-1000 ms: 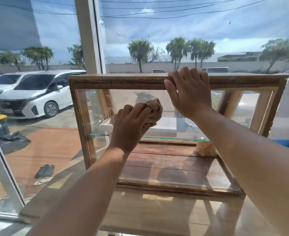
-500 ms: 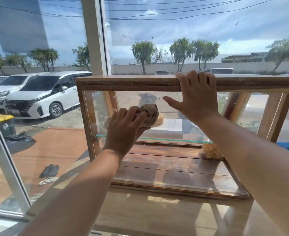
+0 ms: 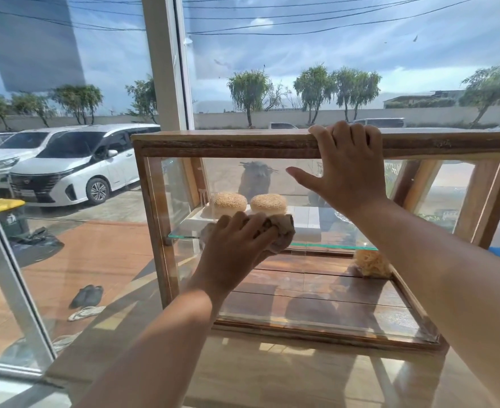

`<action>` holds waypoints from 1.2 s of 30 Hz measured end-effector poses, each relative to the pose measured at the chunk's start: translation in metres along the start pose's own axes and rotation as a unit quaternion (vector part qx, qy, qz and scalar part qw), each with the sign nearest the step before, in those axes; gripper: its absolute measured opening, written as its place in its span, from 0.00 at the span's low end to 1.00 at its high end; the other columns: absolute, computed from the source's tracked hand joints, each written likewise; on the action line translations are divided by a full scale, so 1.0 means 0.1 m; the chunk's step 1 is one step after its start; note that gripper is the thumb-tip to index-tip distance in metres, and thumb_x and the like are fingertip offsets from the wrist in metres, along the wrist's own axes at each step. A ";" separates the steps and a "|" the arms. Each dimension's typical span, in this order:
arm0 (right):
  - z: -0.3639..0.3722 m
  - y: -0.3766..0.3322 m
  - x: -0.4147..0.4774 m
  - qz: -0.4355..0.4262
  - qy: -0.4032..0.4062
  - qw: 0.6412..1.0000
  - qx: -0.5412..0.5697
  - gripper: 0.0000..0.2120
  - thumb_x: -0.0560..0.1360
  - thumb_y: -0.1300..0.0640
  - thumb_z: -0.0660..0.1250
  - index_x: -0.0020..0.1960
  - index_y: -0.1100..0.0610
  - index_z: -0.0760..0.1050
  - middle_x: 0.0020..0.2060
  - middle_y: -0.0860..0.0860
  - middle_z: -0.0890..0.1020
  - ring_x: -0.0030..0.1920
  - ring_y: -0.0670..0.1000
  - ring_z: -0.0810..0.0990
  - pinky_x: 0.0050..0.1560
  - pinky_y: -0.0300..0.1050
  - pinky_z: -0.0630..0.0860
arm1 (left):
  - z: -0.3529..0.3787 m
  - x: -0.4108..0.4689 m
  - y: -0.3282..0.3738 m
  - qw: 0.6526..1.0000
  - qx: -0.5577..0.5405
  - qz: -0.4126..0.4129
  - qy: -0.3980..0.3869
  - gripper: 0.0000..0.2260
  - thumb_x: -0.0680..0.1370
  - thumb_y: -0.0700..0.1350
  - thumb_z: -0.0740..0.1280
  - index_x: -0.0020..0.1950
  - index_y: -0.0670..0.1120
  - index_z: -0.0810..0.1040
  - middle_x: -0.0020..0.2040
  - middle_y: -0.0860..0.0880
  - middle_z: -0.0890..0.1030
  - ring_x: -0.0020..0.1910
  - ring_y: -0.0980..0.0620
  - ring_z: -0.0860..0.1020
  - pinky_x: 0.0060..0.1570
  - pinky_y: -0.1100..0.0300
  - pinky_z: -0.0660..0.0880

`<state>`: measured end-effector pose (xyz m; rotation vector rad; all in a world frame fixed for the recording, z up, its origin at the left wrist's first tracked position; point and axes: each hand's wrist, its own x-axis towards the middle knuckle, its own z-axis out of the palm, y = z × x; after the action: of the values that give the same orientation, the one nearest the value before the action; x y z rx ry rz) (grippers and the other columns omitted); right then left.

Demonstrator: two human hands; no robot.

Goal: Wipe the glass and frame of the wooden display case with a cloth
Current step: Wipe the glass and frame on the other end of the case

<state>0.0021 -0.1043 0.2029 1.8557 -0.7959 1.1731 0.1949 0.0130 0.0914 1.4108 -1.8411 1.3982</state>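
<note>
- Rectangular, glass-paned wooden display case, standing on a pale wooden bench, close against a tall white-framed window.
- Left hand clenched around a bunched brown cloth. Fingers curled over the wad, pressing it to the front glass — about level with the inner glass shelf, left of centre.
- Right hand on the top rail of the case, right of centre. Four fingers hooked over the upper edge, thumb stretched leftward across the glass, nothing else in its grip.
- Inside, on the shelf: two round sesame-topped buns side by side on a white tray, just behind the cloth as seen through the pane.
- On the plank floor of the case, toward the right back corner: a pale yellow fibrous lump — too indistinct to identify.
- Beyond the window: a white van parked at left, a yellow-lidded bin near it, a pair of dark sandals on reddish paving.
</note>
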 end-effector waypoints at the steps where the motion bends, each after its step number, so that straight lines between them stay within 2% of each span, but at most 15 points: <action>1: 0.00 0.00 0.00 0.001 -0.003 1.000 0.000 0.34 0.75 0.28 0.55 0.64 0.57 0.70 0.50 0.57 0.73 0.50 0.59 0.71 0.56 0.55 0.63 | 0.00 -0.10 0.02 1.000 0.006 0.005 -0.014 0.15 0.74 0.53 0.71 0.58 0.49 0.78 0.55 0.47 0.80 0.46 0.44 0.76 0.41 0.50 0.73; 4: 0.00 -0.01 0.00 0.003 -0.003 1.000 -0.001 0.34 0.76 0.28 0.55 0.64 0.57 0.70 0.50 0.57 0.73 0.50 0.59 0.71 0.56 0.55 0.63 | -0.03 -0.07 -0.09 1.000 0.017 -0.011 -0.021 0.17 0.72 0.52 0.73 0.58 0.47 0.78 0.53 0.45 0.79 0.45 0.43 0.76 0.40 0.50 0.73; 8: 0.01 -0.01 0.00 0.006 0.006 1.000 0.000 0.34 0.75 0.29 0.57 0.64 0.57 0.71 0.50 0.57 0.74 0.50 0.59 0.71 0.55 0.55 0.63 | -0.13 0.33 -0.35 0.994 0.044 -0.092 0.050 0.17 0.73 0.53 0.71 0.56 0.45 0.74 0.51 0.43 0.77 0.43 0.42 0.73 0.40 0.49 0.71; 10: 0.02 -0.01 0.00 0.006 0.014 1.000 0.000 0.34 0.75 0.29 0.57 0.63 0.57 0.71 0.50 0.57 0.74 0.50 0.59 0.72 0.56 0.55 0.63 | -0.13 0.46 -0.43 0.990 0.060 -0.102 0.075 0.16 0.75 0.56 0.68 0.56 0.46 0.73 0.51 0.42 0.77 0.43 0.42 0.72 0.40 0.49 0.70; 13: 0.02 -0.01 0.00 0.004 0.020 1.000 0.004 0.34 0.75 0.29 0.57 0.63 0.57 0.71 0.50 0.57 0.74 0.49 0.59 0.71 0.56 0.55 0.63 | -0.04 0.39 -0.33 0.992 0.035 -0.092 0.084 0.14 0.75 0.53 0.68 0.56 0.47 0.73 0.54 0.43 0.77 0.46 0.42 0.72 0.42 0.49 0.70; 16: 0.02 -0.01 -0.01 0.004 0.012 1.000 0.004 0.34 0.75 0.28 0.56 0.63 0.57 0.71 0.50 0.57 0.74 0.50 0.59 0.71 0.57 0.55 0.62 | 0.10 -0.03 -0.03 0.998 -0.007 -0.039 0.040 0.14 0.73 0.50 0.70 0.57 0.49 0.75 0.56 0.47 0.78 0.48 0.44 0.74 0.43 0.50 0.70; 18: 0.02 0.00 -0.01 0.005 0.012 1.000 0.001 0.34 0.75 0.28 0.56 0.62 0.57 0.70 0.50 0.57 0.74 0.50 0.59 0.71 0.57 0.55 0.63 | 0.17 -0.34 0.15 1.000 -0.006 0.002 0.009 0.11 0.73 0.47 0.71 0.55 0.51 0.79 0.54 0.49 0.80 0.45 0.45 0.76 0.41 0.51 0.71; 21: 0.02 0.00 0.00 0.006 0.017 1.000 -0.001 0.34 0.75 0.28 0.55 0.62 0.58 0.70 0.50 0.57 0.74 0.50 0.59 0.71 0.56 0.55 0.63 | 0.17 -0.45 0.23 1.000 0.010 0.006 -0.018 0.08 0.73 0.44 0.70 0.52 0.50 0.80 0.51 0.48 0.81 0.42 0.44 0.77 0.39 0.51 0.73; 25: 0.03 -0.01 -0.01 0.005 0.023 1.000 0.003 0.34 0.75 0.28 0.56 0.62 0.58 0.71 0.49 0.57 0.74 0.49 0.59 0.71 0.55 0.55 0.63 | 0.00 0.08 -0.05 0.999 0.027 -0.025 0.026 0.09 0.76 0.47 0.66 0.54 0.47 0.79 0.51 0.46 0.80 0.43 0.43 0.76 0.39 0.50 0.71; 29: 0.03 0.00 -0.01 0.003 0.022 1.000 0.000 0.35 0.75 0.28 0.55 0.62 0.58 0.70 0.50 0.58 0.74 0.49 0.59 0.72 0.55 0.54 0.62 | -0.11 0.51 -0.32 0.996 0.036 -0.048 0.065 0.13 0.75 0.50 0.68 0.57 0.46 0.76 0.54 0.43 0.78 0.47 0.42 0.73 0.43 0.48 0.71; 32: 0.03 0.01 -0.01 0.003 0.023 1.000 0.002 0.34 0.75 0.28 0.56 0.62 0.57 0.71 0.50 0.57 0.74 0.49 0.59 0.71 0.55 0.54 0.62 | -0.05 0.32 -0.23 0.998 0.002 -0.023 0.060 0.14 0.74 0.47 0.71 0.57 0.46 0.78 0.55 0.45 0.79 0.48 0.43 0.73 0.44 0.49 0.71; 36: 0.03 0.00 -0.01 0.000 0.027 1.000 0.008 0.34 0.76 0.28 0.56 0.62 0.58 0.71 0.49 0.57 0.74 0.48 0.58 0.71 0.55 0.54 0.63 | 0.07 -0.18 -0.01 1.000 0.000 0.024 0.019 0.10 0.74 0.44 0.71 0.55 0.49 0.80 0.52 0.48 0.80 0.46 0.44 0.77 0.41 0.49 0.72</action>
<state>0.0031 -0.1070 0.2015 1.8285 -0.7587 1.2289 0.2038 0.0147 0.0748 1.3398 -1.8618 1.4379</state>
